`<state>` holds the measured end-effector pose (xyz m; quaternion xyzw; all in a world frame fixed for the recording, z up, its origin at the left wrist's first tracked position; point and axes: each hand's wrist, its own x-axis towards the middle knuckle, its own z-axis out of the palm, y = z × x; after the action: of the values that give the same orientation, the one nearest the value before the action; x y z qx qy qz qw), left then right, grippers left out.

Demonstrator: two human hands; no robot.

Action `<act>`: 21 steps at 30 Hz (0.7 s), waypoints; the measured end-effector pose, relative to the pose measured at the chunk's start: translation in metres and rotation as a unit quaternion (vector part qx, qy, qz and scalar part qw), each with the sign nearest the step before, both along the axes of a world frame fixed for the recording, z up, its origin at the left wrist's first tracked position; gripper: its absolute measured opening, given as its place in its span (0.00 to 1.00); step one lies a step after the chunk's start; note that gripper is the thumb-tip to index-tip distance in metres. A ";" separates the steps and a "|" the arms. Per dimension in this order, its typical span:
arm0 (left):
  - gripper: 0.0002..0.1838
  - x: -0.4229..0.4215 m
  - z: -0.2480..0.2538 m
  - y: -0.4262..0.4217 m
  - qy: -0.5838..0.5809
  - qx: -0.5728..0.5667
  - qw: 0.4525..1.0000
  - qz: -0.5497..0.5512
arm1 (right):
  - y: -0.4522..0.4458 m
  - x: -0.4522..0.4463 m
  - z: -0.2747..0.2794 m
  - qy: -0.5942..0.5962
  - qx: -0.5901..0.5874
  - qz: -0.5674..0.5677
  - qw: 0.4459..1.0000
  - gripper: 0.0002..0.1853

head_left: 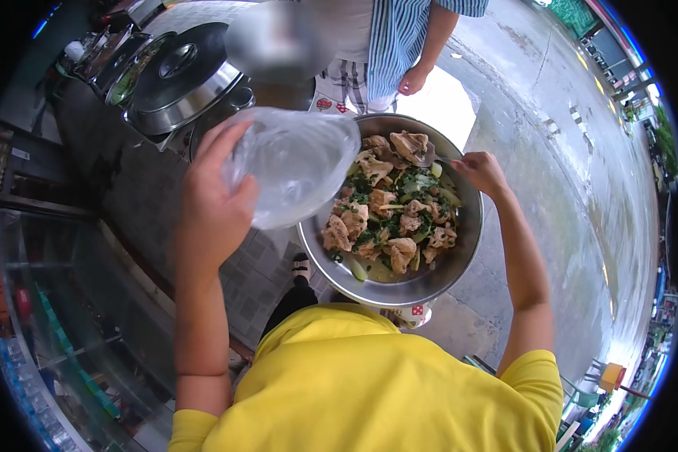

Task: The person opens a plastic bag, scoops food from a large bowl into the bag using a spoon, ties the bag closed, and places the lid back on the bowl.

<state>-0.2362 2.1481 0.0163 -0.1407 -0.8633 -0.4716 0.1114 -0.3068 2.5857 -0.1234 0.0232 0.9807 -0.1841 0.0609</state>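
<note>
My left hand [217, 184] grips a clear plastic bag [297, 169] by its side, fingers and thumb around it. The bag is held up beside and partly over the left rim of a wide steel pan [463, 256]. In the pan lie chicken pieces [401, 252] with leafy greens [420, 181], pale green vegetable chunks and some broth. My right hand [482, 173], closed, holds the handle of a metal spoon [431, 156] at the pan's upper right. A chunk of chicken [409, 145] is at the spoon's bowl; whether it rests fully on it, I cannot tell.
A large lidded steel pot [179, 79] and other food trays [128, 68] stand at the upper left. Across the pan stands a person in a striped shirt [392, 53], one hand [413, 79] hanging down. A glass display case [75, 301] is at the lower left.
</note>
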 end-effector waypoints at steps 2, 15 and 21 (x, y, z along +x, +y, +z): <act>0.29 -0.013 -0.007 0.012 0.024 -0.035 0.999 -0.005 | 0.003 0.009 0.008 0.006 -0.011 -0.005 1.000 0.20; 0.30 -0.058 -0.038 0.107 0.099 -0.126 0.979 -0.125 | -0.013 0.079 0.201 -0.052 -0.069 0.054 0.995 0.20; 0.34 -0.041 0.004 0.122 -0.007 -0.068 0.974 -0.215 | -0.083 0.077 0.203 -0.021 0.053 0.126 0.990 0.16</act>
<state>-0.2770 2.2698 0.0206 -0.3269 -0.8435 -0.4261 -0.0084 -0.2298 2.5024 0.0799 -0.0939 0.9827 -0.1219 0.1027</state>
